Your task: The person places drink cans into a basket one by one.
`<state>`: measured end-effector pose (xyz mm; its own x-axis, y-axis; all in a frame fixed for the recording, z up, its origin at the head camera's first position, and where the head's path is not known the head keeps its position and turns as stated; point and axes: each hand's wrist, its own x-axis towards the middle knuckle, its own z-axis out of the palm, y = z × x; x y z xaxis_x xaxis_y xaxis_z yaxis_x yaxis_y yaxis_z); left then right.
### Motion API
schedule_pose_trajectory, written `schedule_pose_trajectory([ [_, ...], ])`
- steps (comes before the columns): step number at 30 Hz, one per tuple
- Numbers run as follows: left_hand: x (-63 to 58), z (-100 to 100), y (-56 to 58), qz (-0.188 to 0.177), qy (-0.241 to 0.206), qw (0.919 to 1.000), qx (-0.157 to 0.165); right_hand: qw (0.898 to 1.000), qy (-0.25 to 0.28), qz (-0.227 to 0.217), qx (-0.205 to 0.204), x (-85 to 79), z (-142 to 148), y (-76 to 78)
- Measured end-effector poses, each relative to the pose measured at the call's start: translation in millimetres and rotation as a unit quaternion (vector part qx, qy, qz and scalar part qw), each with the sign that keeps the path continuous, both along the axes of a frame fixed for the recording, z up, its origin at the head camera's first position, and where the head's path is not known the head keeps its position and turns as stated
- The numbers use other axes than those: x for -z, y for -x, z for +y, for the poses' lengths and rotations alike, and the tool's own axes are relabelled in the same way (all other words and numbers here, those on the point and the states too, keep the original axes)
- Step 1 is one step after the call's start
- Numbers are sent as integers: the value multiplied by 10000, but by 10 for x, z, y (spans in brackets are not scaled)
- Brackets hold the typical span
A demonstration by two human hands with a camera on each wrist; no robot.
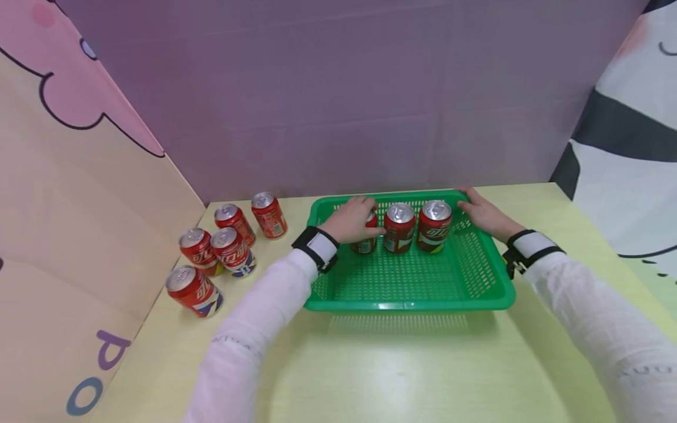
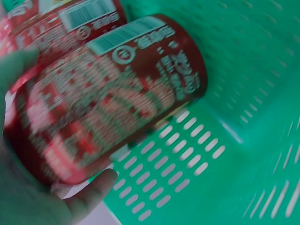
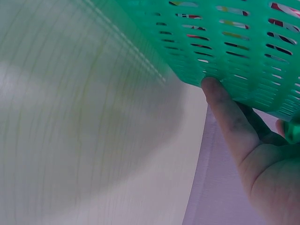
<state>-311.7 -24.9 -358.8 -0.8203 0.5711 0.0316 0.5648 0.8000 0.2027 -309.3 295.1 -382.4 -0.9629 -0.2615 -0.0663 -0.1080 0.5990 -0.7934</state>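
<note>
Head view shows me the left hand (image 1: 346,222) gripping a can (image 1: 364,246) inside the green basket (image 1: 407,305), near the tabletop (image 1: 396,370)'s far edge. The right hand (image 1: 485,215) clasps the basket's far-right corner, presumably steadying it.

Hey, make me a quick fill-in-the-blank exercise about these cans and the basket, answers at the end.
1. The basket is colored ____.
2. It contains ____ cans.
3. Outside it, the table holds ____ red cans.
4. The left grip holds the basket's ____ (leftmost, middle or rightmost) can.

Missing words: green; three; five; leftmost.
</note>
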Motion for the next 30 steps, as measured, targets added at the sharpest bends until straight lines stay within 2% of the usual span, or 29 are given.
schedule_pose_trajectory([
  [4,-110,-210,-15,-287,-871,9957,-93,10000,87,-12,-34,13,-5,-3],
  [7,-238,-414,-19,-418,-1698,9844,-204,10000,45,-7,-26,13,-8,-6],
  [10,-364,-631,-14,-342,-2252,9733,-300,10000,-35,4,13,13,-3,-4],
  [12,-436,-777,-3,-179,-2381,9700,-462,10000,-51,35,16,12,0,-1],
  [14,-474,-927,25,58,-2369,9686,-752,10000,-48,68,15,14,7,5],
  [17,-472,-1154,84,385,-2200,9648,-1391,9999,-33,113,-8,15,10,8],
  [20,-405,-1370,157,646,-1839,9578,-2112,9999,-45,125,-8,17,16,11],
  [23,-301,-1552,214,708,-1443,9502,-2668,9999,-57,107,26,22,23,16],
  [26,-175,-1692,253,633,-1175,9457,-2964,9999,-83,100,25,23,24,15],
  [30,-33,-1791,286,565,-1038,9431,-3110,9999,-123,85,28,16,20,10],
])
